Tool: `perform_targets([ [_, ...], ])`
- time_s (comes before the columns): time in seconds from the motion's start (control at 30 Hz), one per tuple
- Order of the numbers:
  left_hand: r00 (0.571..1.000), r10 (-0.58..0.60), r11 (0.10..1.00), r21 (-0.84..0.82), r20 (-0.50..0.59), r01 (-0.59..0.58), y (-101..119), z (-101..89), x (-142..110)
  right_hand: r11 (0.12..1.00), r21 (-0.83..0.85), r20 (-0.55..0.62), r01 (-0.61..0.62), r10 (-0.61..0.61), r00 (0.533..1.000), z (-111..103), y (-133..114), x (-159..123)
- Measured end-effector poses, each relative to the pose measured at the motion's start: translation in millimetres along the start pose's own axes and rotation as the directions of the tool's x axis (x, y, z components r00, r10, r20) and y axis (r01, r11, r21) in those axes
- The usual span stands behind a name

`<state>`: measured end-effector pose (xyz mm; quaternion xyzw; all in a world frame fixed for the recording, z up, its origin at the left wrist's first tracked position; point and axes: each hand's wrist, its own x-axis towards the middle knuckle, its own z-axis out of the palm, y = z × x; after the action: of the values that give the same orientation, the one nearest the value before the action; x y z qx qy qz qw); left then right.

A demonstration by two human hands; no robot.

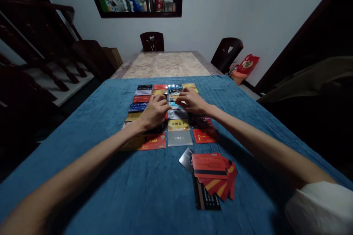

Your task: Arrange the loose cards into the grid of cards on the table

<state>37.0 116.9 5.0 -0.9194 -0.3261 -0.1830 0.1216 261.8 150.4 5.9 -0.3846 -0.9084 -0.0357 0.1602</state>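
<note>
Plastic cards lie in overlapping columns on the blue cloth [116,183]. My left hand [156,112] rests over the second column, its fingers curled toward the third column. Opposite it, my right hand [191,101] reaches in from the right with bent fingers, thumb and fingertips close together beside a light-blue card [174,105]. Whether either hand pinches a card is hidden. Nearer me in the third column are a gold card [178,124] and a grey card [179,138]. A red card [205,136] ends the right column, and an orange-red card [153,141] the second.
A loose fanned pile of cards, with a red card [209,165] on top, lies nearer me on the right. Beyond the cloth, the patterned tabletop [171,64] continues toward a dark chair [152,41]. Another chair [227,53] stands at the right side.
</note>
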Motion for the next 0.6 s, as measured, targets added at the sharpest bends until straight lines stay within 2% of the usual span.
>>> perform_targets([
  [0.13, 0.999, 0.039, 0.997, -0.072, 0.011, -0.038, 43.2, -5.2, -30.2, 0.999, 0.032, -0.033, 0.008, -0.007, 0.999, -2.4, -18.4, -36.3],
  [0.3, 0.994, 0.099, 0.963, -0.254, 0.048, -0.084, 86.5, -14.4, -56.9, 0.999, 0.045, -0.030, 0.030, -0.029, 0.999, -4.0, -43.1, -75.1],
  [0.43, 0.983, 0.163, 0.915, -0.386, 0.089, -0.117, 106.0, -22.5, -64.8, 0.996, 0.074, -0.042, 0.048, -0.045, 0.998, -7.2, -59.6, -97.3],
  [0.6, 0.961, 0.219, 0.876, -0.467, 0.167, -0.118, 115.5, -25.6, -67.7, 0.984, 0.133, -0.123, 0.115, -0.099, 0.987, -8.5, -74.0, -116.8],
])
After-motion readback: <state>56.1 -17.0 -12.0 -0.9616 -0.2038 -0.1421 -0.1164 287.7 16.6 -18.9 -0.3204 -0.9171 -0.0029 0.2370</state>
